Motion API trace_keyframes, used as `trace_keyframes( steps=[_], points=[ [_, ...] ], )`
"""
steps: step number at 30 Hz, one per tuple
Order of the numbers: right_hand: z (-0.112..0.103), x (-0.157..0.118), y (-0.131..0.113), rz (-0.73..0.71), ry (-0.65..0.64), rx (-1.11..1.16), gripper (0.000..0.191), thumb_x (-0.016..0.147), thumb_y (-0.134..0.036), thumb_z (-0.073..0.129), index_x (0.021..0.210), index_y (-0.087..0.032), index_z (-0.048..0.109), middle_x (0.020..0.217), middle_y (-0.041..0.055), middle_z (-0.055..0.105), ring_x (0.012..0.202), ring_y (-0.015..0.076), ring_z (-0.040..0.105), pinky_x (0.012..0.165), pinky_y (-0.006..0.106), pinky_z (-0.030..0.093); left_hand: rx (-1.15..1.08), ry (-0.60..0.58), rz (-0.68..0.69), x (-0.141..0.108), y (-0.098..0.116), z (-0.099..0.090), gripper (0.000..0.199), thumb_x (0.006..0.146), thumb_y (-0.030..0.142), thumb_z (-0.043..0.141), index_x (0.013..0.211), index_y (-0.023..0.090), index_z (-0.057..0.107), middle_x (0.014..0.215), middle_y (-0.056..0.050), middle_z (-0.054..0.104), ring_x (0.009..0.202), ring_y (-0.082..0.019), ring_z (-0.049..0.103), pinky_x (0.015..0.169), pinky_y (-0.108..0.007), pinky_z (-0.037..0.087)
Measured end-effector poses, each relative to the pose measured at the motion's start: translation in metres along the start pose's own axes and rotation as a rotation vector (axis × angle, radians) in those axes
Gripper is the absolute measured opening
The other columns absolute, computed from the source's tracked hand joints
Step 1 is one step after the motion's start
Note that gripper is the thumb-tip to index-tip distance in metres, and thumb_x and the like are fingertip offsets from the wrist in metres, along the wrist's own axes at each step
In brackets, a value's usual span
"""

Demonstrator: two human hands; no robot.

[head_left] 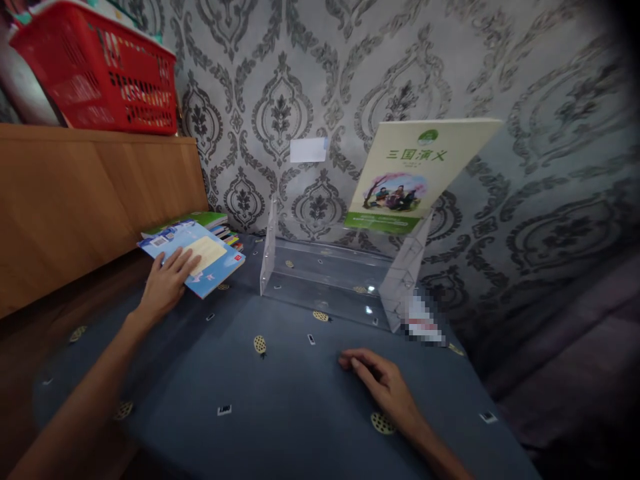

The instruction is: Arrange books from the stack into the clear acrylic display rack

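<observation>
My left hand [173,280] lies on a light blue book [213,257], with fingers stretched over its cover and holding nothing. That book rests tilted on a stack of books [227,235] at the left of the table. My right hand [383,380] rests on the tablecloth, front right of the middle, fingers curled in towards the thumb with nothing seen in them. Beyond it stands a clear plastic book rack [325,287]. A cream and green book [405,173] with Chinese characters stands upright at the rack's right end, in front of the wall.
A blue-grey tablecloth [280,393] with a pineapple print covers the table. At the left, a red basket [120,73] sits on a wooden cabinet [100,193]. A blurred-out white item [425,320] lies beside the rack's right side. Patterned wallpaper [310,80] rises behind.
</observation>
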State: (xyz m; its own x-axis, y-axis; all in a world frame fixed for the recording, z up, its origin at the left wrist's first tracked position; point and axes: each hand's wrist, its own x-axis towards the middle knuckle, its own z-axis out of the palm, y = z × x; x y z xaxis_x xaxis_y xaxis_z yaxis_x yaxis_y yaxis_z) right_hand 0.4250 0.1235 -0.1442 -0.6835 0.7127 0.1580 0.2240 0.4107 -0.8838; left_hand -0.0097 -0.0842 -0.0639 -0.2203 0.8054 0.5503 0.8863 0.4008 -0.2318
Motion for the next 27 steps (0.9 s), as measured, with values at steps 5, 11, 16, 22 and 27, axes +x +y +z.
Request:
trace_keyframes(
  steps=[5,11,16,22,27],
  points=[
    [0.000,0.000,0.002,0.008,-0.003,0.016,0.045,0.087,-0.061,0.057,0.096,-0.021,0.075,0.087,0.0099,0.079,0.086,0.0278,0.075,0.085,0.042,0.058,0.021,-0.041,0.085,-0.040,0.035,0.009,0.058,0.089,0.006,0.037,0.141,0.022,0.058,0.149,-0.015,0.055,0.143,-0.035,0.044,0.116,-0.061,0.028],
    [0.001,-0.001,0.003,-0.001,-0.021,0.020,0.041,0.089,-0.056,0.056,0.097,-0.021,0.075,0.088,0.0089,0.079,0.088,0.0263,0.075,0.084,0.040,0.059,-0.048,-0.202,0.141,-0.091,0.064,0.027,0.060,0.091,0.007,0.035,0.144,0.024,0.056,0.148,-0.012,0.056,0.138,-0.033,0.052,0.109,-0.056,0.041],
    [0.003,-0.002,0.004,-0.019,-0.026,0.009,0.037,0.089,-0.052,0.055,0.097,-0.022,0.074,0.087,0.0073,0.079,0.088,0.0248,0.075,0.085,0.039,0.058,-0.092,-0.281,0.164,-0.104,0.071,0.021,0.060,0.091,0.010,0.038,0.146,0.025,0.054,0.147,-0.009,0.058,0.136,-0.028,0.054,0.107,-0.047,0.046],
    [0.006,-0.003,0.005,-0.056,-0.021,-0.006,0.034,0.091,-0.047,0.053,0.096,-0.021,0.074,0.087,0.0070,0.079,0.086,0.0235,0.074,0.082,0.037,0.058,-0.081,-0.241,0.290,-0.105,0.109,0.001,0.057,0.091,0.008,0.040,0.143,0.024,0.057,0.141,-0.011,0.063,0.129,-0.029,0.060,0.103,-0.042,0.050],
    [0.007,-0.006,-0.001,-0.137,0.032,-0.055,0.031,0.093,-0.043,0.053,0.098,-0.022,0.075,0.103,0.0085,0.078,0.099,0.0252,0.072,0.091,0.040,0.055,-0.117,-0.252,0.454,-0.098,0.166,-0.018,0.055,0.094,0.007,0.040,0.145,0.023,0.054,0.139,-0.013,0.064,0.127,-0.029,0.061,0.099,-0.040,0.054]
  ],
)
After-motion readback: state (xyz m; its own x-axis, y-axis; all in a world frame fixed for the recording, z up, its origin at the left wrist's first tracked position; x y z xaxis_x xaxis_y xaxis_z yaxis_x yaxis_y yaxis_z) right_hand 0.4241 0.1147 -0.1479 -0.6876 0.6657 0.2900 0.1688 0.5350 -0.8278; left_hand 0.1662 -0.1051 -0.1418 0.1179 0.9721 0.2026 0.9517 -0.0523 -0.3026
